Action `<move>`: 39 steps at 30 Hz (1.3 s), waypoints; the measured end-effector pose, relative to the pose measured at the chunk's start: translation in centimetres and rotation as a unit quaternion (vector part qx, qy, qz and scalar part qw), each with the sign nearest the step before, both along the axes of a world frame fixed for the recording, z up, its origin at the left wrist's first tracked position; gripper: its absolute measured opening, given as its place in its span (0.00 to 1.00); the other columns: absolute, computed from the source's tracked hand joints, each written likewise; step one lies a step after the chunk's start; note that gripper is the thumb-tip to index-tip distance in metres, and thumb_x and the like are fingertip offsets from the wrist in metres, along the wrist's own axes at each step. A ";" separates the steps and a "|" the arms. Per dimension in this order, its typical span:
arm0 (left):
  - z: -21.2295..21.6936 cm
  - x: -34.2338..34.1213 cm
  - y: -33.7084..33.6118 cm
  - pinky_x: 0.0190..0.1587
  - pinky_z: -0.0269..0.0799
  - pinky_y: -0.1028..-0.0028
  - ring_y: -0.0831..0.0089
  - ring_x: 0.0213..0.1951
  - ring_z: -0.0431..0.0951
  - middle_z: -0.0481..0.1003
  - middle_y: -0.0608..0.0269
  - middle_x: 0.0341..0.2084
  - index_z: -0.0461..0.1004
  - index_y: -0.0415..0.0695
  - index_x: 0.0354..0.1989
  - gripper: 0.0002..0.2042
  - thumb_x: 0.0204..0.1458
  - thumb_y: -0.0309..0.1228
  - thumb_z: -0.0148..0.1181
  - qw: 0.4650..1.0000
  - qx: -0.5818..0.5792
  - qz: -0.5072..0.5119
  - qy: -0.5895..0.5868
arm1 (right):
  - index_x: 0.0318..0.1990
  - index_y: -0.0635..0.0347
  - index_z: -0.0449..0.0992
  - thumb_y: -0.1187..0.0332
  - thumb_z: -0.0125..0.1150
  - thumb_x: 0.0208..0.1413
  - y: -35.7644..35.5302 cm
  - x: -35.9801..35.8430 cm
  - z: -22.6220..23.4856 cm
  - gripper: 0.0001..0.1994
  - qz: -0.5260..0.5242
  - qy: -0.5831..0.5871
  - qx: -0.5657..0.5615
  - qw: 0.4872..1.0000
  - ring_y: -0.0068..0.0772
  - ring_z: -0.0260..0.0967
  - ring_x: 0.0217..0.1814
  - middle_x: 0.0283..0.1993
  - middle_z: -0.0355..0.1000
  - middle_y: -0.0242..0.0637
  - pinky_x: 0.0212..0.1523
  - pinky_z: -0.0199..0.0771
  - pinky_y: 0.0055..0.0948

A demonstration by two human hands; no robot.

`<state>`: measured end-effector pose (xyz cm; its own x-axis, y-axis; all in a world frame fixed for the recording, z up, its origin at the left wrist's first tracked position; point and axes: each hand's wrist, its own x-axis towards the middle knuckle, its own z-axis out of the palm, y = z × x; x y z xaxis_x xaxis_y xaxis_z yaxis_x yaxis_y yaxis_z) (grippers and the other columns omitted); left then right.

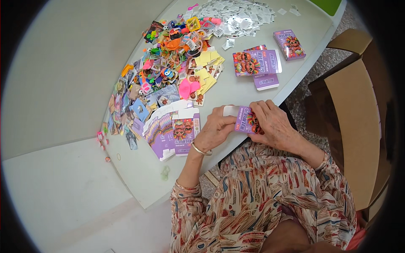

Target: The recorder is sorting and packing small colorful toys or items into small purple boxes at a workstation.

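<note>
1. Purple card makes up the small box [246,120] that both hands hold. It sits just above the near edge of the tabletop [236,90], close to the person's body.
2. The left hand [214,130] is curled around the left end of the box, where a white flap sticks out. Its fingers pinch that end.
3. The right hand [273,123] is closed over the right end, with its fingers on top of the box.
4. To do this well, I think the left hand should keep the box steady while the other one presses. Flaps should go in flat, so the thin card does not bend or tear.
5. Push softly. A hard squeeze could crush the box.
6. Counting now: 1 box is in the hands.
7. 3 more purple boxes lie on the far right: 1 alone [289,44], and 2 together [257,63]. A third may hide under those 2, but I cannot tell.
8. A stack of flat, unfolded boxes [175,130] lies left of the hands. They overlap, so I cannot count them.
9. 1 big heap of little bright toys and cards [171,63] spreads over the left of the tabletop. It has too many to count.
10. 1 pile of small white packets [238,17] sits at the far end, also too many to count.
11. 1 brown cardboard carton [358,118] stands on the right, beside the tabletop.
</note>
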<state>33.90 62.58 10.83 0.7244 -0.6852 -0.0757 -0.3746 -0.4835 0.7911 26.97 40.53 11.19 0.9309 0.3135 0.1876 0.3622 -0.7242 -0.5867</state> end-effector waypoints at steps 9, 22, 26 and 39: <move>-0.3 5.8 4.0 0.47 0.67 0.65 0.60 0.39 0.72 0.78 0.55 0.36 0.77 0.38 0.41 0.15 0.48 0.35 0.65 0.947 0.025 0.275 -0.166 | 0.52 0.66 0.60 0.58 0.70 0.38 -0.6 0.3 -0.3 0.36 -0.066 0.034 0.034 0.997 0.49 0.65 0.45 0.40 0.64 0.47 0.43 0.68 0.41; -2.6 9.1 6.9 0.37 0.68 0.70 0.66 0.32 0.74 0.75 0.58 0.26 0.78 0.40 0.35 0.06 0.50 0.27 0.62 0.879 0.045 0.286 -0.379 | 0.53 0.67 0.60 0.57 0.70 0.38 -0.1 0.9 -0.4 0.36 -0.078 0.031 0.039 0.996 0.49 0.66 0.45 0.39 0.65 0.47 0.41 0.69 0.42; -0.5 8.0 6.4 0.29 0.65 0.77 0.77 0.26 0.71 0.74 0.61 0.24 0.78 0.40 0.37 0.06 0.52 0.26 0.59 0.902 -0.105 0.370 -0.196 | 0.52 0.69 0.59 0.57 0.70 0.39 -0.2 1.0 -0.4 0.36 -0.068 0.019 0.029 0.997 0.47 0.66 0.42 0.40 0.64 0.47 0.39 0.71 0.41; -2.9 7.6 5.5 0.43 0.65 0.61 0.56 0.39 0.70 0.76 0.59 0.32 0.77 0.44 0.33 0.08 0.42 0.23 0.62 0.892 0.161 0.197 -0.373 | 0.52 0.69 0.59 0.57 0.70 0.38 -0.2 0.8 -0.5 0.37 -0.065 0.010 0.032 0.997 0.47 0.67 0.42 0.40 0.64 0.48 0.39 0.72 0.41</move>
